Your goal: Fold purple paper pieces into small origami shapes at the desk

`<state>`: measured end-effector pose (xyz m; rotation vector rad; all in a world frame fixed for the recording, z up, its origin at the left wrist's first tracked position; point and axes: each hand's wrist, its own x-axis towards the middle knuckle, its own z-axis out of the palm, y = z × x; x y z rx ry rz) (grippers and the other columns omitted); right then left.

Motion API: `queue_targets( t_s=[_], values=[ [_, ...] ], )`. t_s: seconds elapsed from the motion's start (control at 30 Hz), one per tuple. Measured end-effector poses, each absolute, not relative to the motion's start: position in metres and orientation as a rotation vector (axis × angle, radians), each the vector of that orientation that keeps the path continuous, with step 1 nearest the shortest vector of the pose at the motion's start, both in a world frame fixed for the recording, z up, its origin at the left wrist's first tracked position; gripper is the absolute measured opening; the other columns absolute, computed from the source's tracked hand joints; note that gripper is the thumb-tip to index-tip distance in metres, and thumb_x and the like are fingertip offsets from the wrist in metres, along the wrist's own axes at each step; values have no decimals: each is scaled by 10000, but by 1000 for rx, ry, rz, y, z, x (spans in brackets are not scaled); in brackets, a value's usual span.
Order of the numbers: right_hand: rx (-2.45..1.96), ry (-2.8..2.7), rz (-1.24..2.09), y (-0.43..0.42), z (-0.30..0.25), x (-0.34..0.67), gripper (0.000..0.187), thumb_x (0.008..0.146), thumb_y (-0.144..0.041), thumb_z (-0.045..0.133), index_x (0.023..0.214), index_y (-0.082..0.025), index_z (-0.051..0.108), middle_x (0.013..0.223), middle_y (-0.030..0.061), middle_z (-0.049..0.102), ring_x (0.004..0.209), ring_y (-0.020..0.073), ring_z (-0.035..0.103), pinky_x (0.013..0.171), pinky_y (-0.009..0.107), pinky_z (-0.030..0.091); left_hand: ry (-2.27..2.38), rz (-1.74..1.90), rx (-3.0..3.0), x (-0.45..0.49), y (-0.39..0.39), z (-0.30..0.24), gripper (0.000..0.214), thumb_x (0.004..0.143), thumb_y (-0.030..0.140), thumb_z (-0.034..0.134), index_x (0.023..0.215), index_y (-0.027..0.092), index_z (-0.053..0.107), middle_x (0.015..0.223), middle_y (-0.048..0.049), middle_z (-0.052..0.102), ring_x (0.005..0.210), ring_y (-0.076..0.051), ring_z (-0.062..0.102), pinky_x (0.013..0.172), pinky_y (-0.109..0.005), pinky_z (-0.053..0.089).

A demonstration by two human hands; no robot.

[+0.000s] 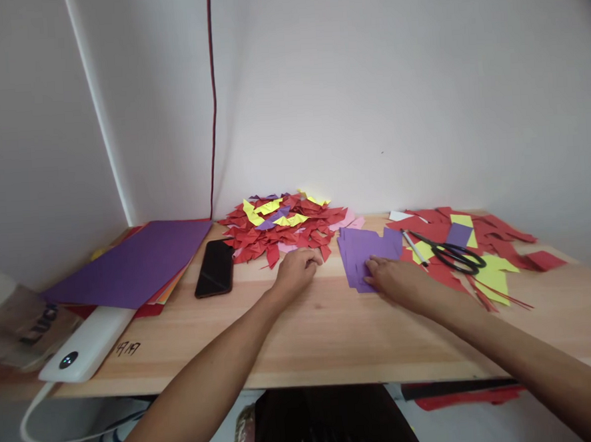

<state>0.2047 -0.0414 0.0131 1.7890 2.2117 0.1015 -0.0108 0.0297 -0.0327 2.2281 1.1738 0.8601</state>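
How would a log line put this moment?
left hand: near folded-paper pile | right hand: on purple sheets | scissors: on red and yellow scraps

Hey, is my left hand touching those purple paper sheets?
Apart: the head view shows a strip of bare wooden tabletop between the left hand and the left edge of the purple paper sheets.

Phone [215, 268] (lying flat), white power bank [93, 343].

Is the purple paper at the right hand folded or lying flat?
Flat. The purple paper lies in an uneven stack on the table, edges offset, no crease visible; the right hand covers part.
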Motion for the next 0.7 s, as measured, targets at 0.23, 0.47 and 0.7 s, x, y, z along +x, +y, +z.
queue_targets(
  t_s=[0.23,0.47,0.7],
  values=[
    [1838,2265,79,-32,11,205,262,941,-124,398,919,-159,656,892,176,718,799,270,697,649,341,468,1154,859,2210,-11,31,-34,277,779,102,486,851,210,731,908,-7,720,827,-154,639,793,-255,472],
    [1816,2289,277,-23,0,216,217,930,-96,392,1018,-105,590,1036,170,631,936,244,629,692,302,445,1094,877,2249,-12,32,-38,291,775,86,472,863,212,720,943,-3,724,928,-160,638,824,-242,471],
    [1816,2221,267,-25,7,207,257,934,-67,345,1035,-113,576,1049,159,601,974,250,599,653,290,419,1123,858,2250,-11,35,-40,276,782,97,483,856,210,724,937,-4,722,879,-155,640,799,-242,470]
  ],
)
